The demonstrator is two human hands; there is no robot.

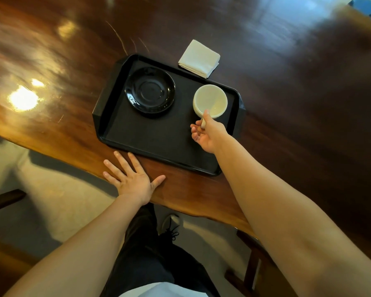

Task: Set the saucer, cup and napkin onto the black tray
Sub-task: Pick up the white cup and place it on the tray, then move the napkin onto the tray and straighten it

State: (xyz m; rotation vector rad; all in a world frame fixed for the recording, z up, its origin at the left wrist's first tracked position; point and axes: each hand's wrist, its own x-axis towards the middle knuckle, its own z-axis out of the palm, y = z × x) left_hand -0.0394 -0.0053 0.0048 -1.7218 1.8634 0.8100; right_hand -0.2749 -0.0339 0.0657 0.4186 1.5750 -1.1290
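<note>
Dark trousers (146, 254) and one laced shoe (169, 226) are showing at the bottom of the view, over a pale floor (58, 200). Above them, both bare forearms are reaching toward a glossy brown wooden worktop (51, 99).

The left hand (133, 181) is lying flat on the worktop's near edge, palm down, its fingers (121, 161) spread wide and holding nothing; the fingertips are stopping just short of the tray's near rim.

The black tray (159, 136) is sitting on the worktop with its long axis running from the left toward the right and slanting down to the right in the view. It is matte inside, with a raised rim and cut corners.

The saucer (150, 91) is resting flat in the tray's left part; it is black, round and shiny, with a sunken ring at its centre.

The cup (210, 100) is standing upright in the tray's right part, mouth up, cream-coloured and empty. Its handle is pointing toward the person. The right hand (208, 133) is pinching that handle, with the thumb on top and the other fingers (194, 133) curled loosely beneath.

The napkin (199, 58) is lying on the worktop just beyond the tray's far rim, outside the tray. It is white, folded square, and turned with one corner pointing away from the person.
</note>
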